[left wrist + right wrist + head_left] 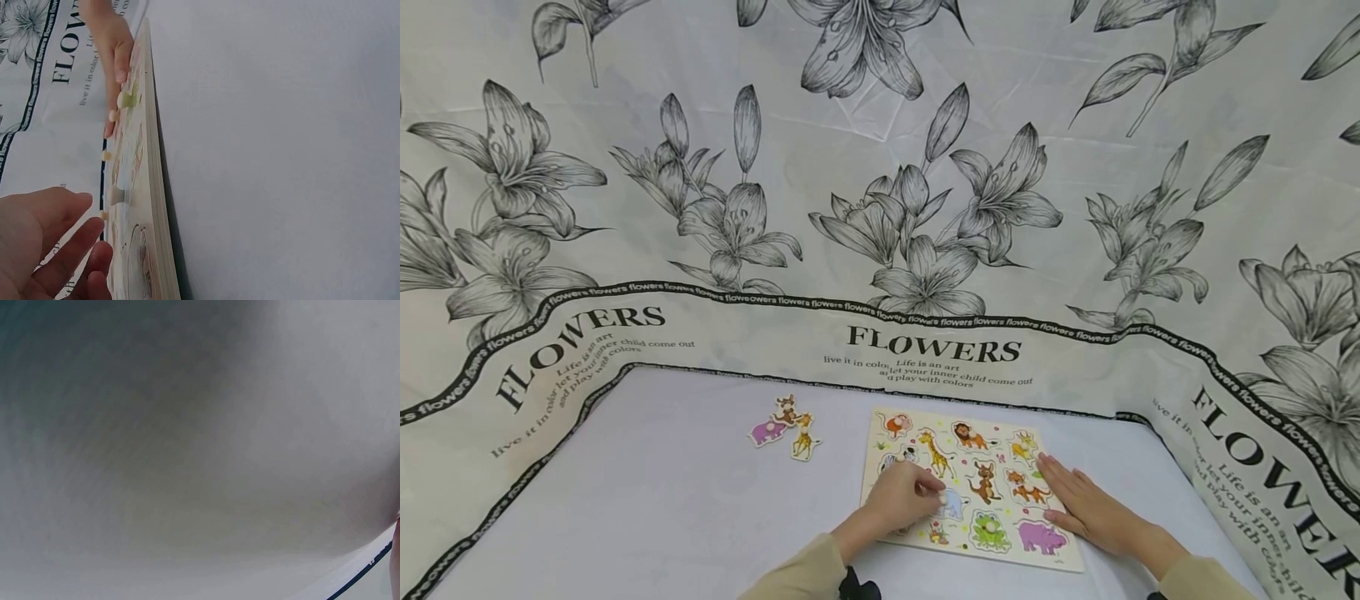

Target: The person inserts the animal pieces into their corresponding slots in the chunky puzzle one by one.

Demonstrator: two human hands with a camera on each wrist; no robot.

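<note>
A wooden animal knob puzzle board (917, 540) lies on the white cloth. My left hand (901, 498) hovers over its left part, beside the blue elephant piece (953, 505). In the left wrist view, the thumb and fingers are apart, loosely bent, with nothing between them. Just past their tips stands a pale knob (117, 195) on the board. My right hand (1093, 510) rests along the board's right edge, its fingers extended. A green frog piece (990, 532) with a knob sits in the board's front row. Cloth and blur fill most of the right wrist view.
Left of the board lie three loose pieces close together: a purple hippo (767, 432), a kangaroo (786, 408) and a giraffe (803, 437). A flower-printed curtain (925, 358) surrounds the back and sides of the table.
</note>
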